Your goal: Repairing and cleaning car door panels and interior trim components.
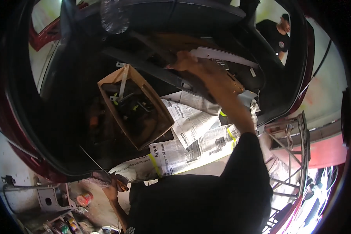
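Observation:
In an open car boot, my right hand [185, 61] reaches across and closes on a long dark trim piece [148, 46] near the back. My left hand [112, 189] is low at the boot's sill, closed around a bundled object [121, 181] that I cannot make out, beside a thin metal rod [91, 158]. Between them sits an open cardboard box [162, 119] with dark parts and a pale metal bracket [122, 85]. Printed newspaper sheets [199, 128], some with yellow tape, lie right of the box and along the sill. A pale strip [222, 56] lies beyond my right hand.
A person in a black T-shirt [275, 37] stands beyond the right opening. A metal frame stand [288, 156] is outside at the right. Metal parts [54, 201], a red can [84, 198] and clutter sit below at the left. The boot's rim [39, 160] curves around the work area.

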`<state>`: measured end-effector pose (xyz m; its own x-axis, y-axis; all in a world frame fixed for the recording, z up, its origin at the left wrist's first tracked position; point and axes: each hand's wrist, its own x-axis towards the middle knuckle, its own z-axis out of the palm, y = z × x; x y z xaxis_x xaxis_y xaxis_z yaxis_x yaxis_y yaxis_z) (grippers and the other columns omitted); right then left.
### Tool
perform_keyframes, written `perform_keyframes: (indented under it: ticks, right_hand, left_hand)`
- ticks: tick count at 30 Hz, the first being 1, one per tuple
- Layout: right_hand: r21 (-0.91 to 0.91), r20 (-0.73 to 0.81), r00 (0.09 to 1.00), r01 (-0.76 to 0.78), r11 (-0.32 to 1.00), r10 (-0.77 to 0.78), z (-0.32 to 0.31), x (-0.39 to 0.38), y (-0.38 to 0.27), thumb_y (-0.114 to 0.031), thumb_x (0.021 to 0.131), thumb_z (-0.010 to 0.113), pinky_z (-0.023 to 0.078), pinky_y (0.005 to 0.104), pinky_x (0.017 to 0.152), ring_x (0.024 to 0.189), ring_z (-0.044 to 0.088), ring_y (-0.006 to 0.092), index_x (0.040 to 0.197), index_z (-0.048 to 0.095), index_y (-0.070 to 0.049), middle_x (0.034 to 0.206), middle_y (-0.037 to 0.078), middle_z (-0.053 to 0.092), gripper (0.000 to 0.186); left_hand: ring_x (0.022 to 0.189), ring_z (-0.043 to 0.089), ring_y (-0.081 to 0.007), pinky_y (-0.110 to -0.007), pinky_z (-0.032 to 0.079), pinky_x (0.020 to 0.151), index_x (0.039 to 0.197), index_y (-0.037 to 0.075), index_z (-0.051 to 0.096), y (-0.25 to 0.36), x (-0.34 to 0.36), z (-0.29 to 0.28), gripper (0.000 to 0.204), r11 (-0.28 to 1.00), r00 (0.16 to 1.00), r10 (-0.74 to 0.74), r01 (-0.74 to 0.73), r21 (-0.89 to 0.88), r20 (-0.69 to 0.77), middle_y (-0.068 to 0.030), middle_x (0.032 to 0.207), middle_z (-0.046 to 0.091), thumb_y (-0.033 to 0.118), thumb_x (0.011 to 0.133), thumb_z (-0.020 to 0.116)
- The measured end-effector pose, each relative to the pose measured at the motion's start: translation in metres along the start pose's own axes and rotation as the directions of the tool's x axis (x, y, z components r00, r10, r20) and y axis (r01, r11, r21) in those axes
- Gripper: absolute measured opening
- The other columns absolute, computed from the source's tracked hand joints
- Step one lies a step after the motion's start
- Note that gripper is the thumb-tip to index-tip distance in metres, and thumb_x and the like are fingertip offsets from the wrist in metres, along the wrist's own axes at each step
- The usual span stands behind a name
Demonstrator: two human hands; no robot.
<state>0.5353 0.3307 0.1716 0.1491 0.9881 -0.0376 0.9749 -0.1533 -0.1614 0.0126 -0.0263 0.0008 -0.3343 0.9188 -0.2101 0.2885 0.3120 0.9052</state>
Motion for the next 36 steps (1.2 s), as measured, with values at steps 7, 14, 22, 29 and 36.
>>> perform_keyframes:
  ticks: [7,14,22,29,36]
  right_hand:
    - [-0.43,0.1,0.992,-0.025,0.902,0.075,-0.106,0.013,-0.009,-0.042,0.059,0.094,0.055,0.0512,0.098,0.12,0.066,0.0349,0.13,0.067,-0.007,0.126,0.018,0.07,0.084]
    - [-0.482,-0.16,0.987,-0.082,0.872,0.004,-0.165,-0.021,-0.017,-0.037,0.062,0.091,0.058,0.0479,0.094,0.11,0.071,0.0361,0.118,0.074,-0.008,0.12,0.018,0.073,0.066]
    - [-0.445,-0.279,0.953,-0.022,0.895,-0.116,-0.194,-0.098,-0.029,-0.043,0.06,0.091,0.055,0.046,0.099,0.113,0.07,0.0335,0.125,0.072,-0.011,0.117,0.016,0.073,0.075]
    - [-0.395,-0.362,0.93,-0.093,0.914,-0.061,-0.231,-0.177,-0.044,-0.047,0.057,0.092,0.053,0.0461,0.101,0.114,0.069,0.0343,0.131,0.069,-0.011,0.118,0.018,0.073,0.085]
    - [-0.382,-0.389,0.92,-0.124,0.916,-0.038,-0.234,-0.246,-0.072,-0.048,0.058,0.092,0.053,0.0452,0.1,0.112,0.07,0.0351,0.131,0.068,-0.008,0.116,0.02,0.073,0.087]
  left_hand:
    - [0.109,0.057,-0.0253,-0.037,0.046,0.1,0.129,-0.003,0.053,-0.033,-0.007,-0.008,0.047,1.0,0.999,0.009,-0.008,-0.025,0.036,-0.0119,0.118,0.06,0.01,0.089,0.073]
    - [0.117,0.056,-0.0271,-0.039,0.043,0.105,0.139,-0.003,0.046,-0.071,-0.012,-0.002,0.061,0.998,0.998,0.05,-0.051,-0.025,-0.044,-0.0136,0.126,0.058,0.014,0.088,0.075]
    - [0.115,0.057,-0.0281,-0.039,0.044,0.103,0.132,-0.003,0.053,-0.045,-0.008,-0.007,0.051,0.998,0.996,0.056,-0.058,0.03,0.076,-0.0153,0.122,0.06,0.013,0.086,0.071]
    - [0.095,0.066,-0.024,-0.036,0.052,0.087,0.113,-0.003,0.063,-0.033,0.002,0.002,0.029,0.983,0.979,0.057,-0.02,-0.184,0.198,-0.012,0.103,0.068,0.007,0.087,0.066]
    - [0.099,0.065,-0.0228,-0.036,0.052,0.088,0.119,-0.004,0.059,-0.048,0.011,0.003,0.038,0.983,0.975,0.106,-0.073,-0.17,0.194,-0.0119,0.107,0.066,0.01,0.087,0.072]
